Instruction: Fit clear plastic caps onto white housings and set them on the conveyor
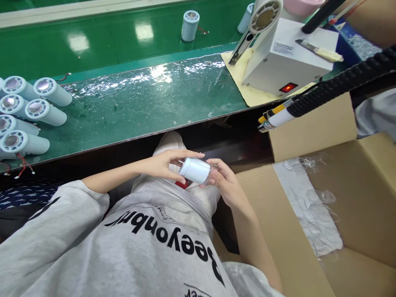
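Over my lap I hold a light blue cylindrical housing (pixel 195 170), tilted on its side. My left hand (pixel 162 164) is closed around its left end, thumb and fingers on opposite sides. At the other end, the fingers of my right hand (pixel 225 181) grip a clear plastic cap (pixel 210 173) that sits against the housing. Whether the cap is fully seated I cannot tell. A small red thing (pixel 182 184) shows just below the housing, partly hidden.
Several similar blue housings (pixel 46 112) with vented ends and thin wires lie at the bench's left. Another housing (pixel 189 27) stands on the green belt (pixel 108 41). A white box (pixel 289 62) with a lit red switch stands right. An open carton (pixel 278 222) holds clear plastic caps (pixel 326 197).
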The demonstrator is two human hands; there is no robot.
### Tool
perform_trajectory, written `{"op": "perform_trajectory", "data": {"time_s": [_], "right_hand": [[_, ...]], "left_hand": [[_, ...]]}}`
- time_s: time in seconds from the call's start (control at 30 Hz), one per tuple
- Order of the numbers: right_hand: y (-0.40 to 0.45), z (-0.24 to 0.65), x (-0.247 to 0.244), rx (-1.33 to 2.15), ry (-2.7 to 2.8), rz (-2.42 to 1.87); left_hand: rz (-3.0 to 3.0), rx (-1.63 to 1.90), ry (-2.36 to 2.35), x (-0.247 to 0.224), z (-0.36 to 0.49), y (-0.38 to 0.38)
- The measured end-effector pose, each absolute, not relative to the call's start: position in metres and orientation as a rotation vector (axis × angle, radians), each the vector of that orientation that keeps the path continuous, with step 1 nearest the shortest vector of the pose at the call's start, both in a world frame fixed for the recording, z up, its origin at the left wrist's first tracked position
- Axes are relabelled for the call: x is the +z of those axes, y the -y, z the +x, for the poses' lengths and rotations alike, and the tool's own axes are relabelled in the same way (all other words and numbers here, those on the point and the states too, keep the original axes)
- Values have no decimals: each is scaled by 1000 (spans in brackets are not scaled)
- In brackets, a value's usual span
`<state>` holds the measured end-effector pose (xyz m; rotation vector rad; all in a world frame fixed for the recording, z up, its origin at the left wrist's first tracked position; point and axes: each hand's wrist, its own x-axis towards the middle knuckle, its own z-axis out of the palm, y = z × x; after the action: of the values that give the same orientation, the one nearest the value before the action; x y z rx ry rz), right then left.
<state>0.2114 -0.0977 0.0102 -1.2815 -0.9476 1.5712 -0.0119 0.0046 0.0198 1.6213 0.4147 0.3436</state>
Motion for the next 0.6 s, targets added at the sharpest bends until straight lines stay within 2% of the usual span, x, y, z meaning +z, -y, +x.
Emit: {"op": "perform_trajectory", "data": {"time_s": [0.6], "right_hand": [[87,198,14,2038,588,-1274]], "left_hand": [[1642,407,-351,15,-9,-6]]}}
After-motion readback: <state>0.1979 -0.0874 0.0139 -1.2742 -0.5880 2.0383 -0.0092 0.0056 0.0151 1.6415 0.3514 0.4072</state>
